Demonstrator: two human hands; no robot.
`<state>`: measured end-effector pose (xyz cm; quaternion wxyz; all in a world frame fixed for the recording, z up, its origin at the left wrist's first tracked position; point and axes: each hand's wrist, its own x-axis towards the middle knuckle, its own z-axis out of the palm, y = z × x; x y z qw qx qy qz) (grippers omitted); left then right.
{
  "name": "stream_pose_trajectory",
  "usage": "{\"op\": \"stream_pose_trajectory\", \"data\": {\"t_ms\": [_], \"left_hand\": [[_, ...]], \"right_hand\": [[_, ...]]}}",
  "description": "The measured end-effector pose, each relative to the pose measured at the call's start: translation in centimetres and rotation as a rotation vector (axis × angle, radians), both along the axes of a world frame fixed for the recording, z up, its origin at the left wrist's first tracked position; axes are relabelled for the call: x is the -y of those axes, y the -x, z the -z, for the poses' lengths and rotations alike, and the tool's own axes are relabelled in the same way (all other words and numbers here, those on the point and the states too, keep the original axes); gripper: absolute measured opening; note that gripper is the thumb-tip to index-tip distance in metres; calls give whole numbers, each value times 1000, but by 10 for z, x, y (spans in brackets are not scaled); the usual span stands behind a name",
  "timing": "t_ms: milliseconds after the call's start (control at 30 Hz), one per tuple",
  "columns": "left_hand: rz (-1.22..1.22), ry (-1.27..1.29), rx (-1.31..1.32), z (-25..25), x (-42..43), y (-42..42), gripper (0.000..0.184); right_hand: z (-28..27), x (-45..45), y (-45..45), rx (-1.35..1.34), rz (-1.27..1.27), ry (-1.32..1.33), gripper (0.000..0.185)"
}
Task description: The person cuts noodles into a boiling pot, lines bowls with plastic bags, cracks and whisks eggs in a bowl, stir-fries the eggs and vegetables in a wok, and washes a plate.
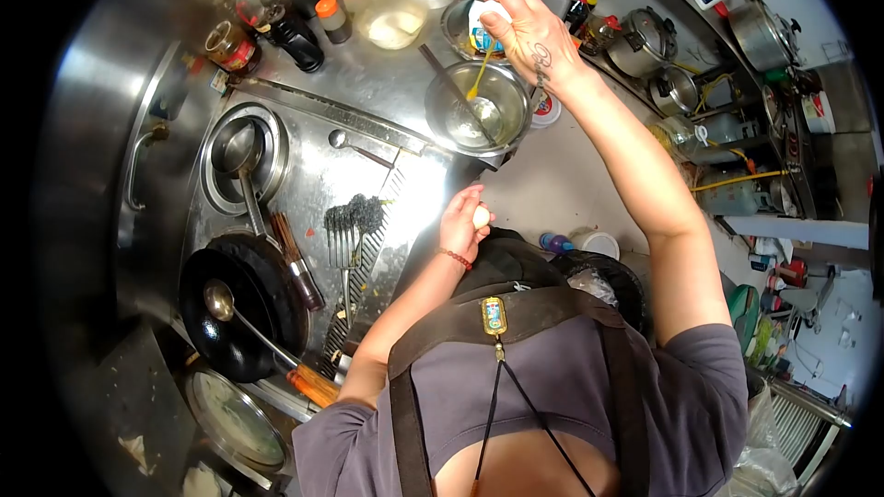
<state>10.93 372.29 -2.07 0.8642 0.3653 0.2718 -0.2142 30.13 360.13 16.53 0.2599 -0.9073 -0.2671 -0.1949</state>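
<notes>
My right hand (523, 37) is raised over a steel bowl (440, 115), its fingers closed round a white cracked egg (498, 9). A yellow strand of egg (477, 83) hangs down from it into the bowl. Clear liquid lies at the bottom, and a dark stick (451, 83) leans across the rim. Close to my body, my left hand (461, 224) is curled around a pale whole egg (481, 216). Behind the right hand, a blue and white packet (480, 32) shows, partly covered by the fingers.
Sauce bottles (331, 18) and tubs (391, 23) crowd the back counter. To the left are a black wok (230, 350), a ladle (219, 299), a bamboo brush (296, 262) and a fork-shaped tool (343, 244). Pots (643, 41) fill the right shelf; a bin (603, 281) stands below.
</notes>
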Motion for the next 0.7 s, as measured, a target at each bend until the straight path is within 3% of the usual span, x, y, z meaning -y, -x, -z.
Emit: {"op": "stream_pose_trajectory", "data": {"t_ms": [233, 333, 500, 700], "left_hand": [[71, 29, -3, -2, -1, 4, 20], [134, 29, -19, -3, 1, 6, 20], [182, 51, -20, -2, 4, 7, 21], [198, 80, -22, -1, 3, 10, 21]], "right_hand": [[-10, -1, 3, 32, 0, 23, 35], [-7, -6, 1, -94, 46, 207, 35], [-14, -6, -23, -433, -38, 123, 39], [-39, -11, -23, -434, -167, 249, 40]]}}
